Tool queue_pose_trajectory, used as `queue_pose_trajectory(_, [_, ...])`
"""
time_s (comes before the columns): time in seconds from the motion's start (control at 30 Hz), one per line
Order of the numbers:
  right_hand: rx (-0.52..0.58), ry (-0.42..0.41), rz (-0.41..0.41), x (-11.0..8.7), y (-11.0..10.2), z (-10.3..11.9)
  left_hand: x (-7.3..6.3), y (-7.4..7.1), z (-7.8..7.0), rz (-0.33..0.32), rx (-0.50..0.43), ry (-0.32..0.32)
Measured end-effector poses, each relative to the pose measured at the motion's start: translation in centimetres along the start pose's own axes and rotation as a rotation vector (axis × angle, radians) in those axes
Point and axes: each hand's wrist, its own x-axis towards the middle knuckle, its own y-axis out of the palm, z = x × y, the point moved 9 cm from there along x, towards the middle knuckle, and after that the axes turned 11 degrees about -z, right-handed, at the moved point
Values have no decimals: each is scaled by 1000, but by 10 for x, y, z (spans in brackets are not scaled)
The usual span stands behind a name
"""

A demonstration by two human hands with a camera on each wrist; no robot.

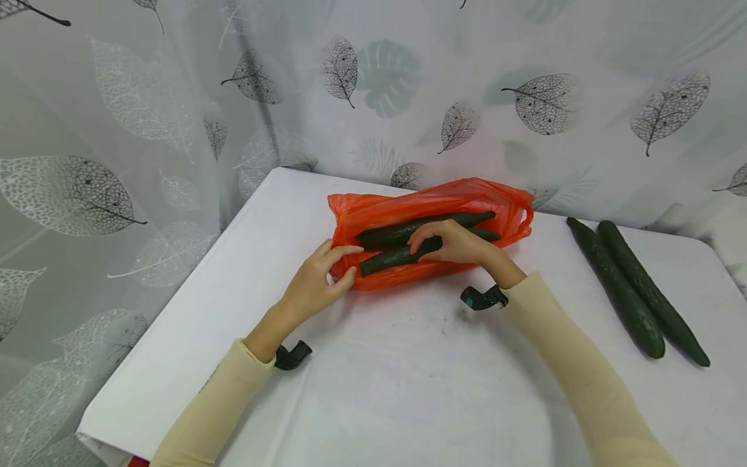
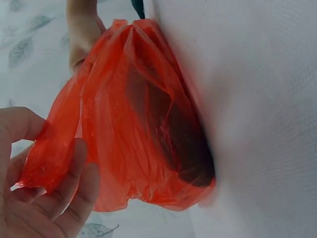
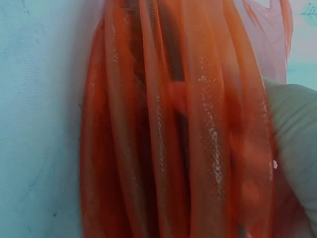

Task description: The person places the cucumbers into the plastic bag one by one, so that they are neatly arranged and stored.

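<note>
A red plastic bag lies on its side toward the back of the white table, with its opening facing up and dark green cucumbers in it. My left hand is at the bag's left end; in the left wrist view its fingers hold a loose flap of the red plastic. Over the bag's opening, my right hand grips the front cucumber from above. Behind that one lies another cucumber. Red plastic fills most of the right wrist view, with part of the hand behind it.
Two more cucumbers lie side by side at the right of the table. A leaf-patterned curtain hangs along the left and back edges. Each wrist wears a small black device.
</note>
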Motion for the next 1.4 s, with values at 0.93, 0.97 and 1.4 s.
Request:
queue_pose_trajectory(0.93, [57, 59, -158, -46, -45, -25, 2, 0, -1, -25, -15, -32])
queue_pose_trajectory(0.97, [58, 64, -169, -49, -48, -25, 2, -1, -2, -28, -16, -33])
queue_pose_trajectory(1.4, [86, 193, -296, -90, -74, -46, 0, -2, 1, -30, -19, -46])
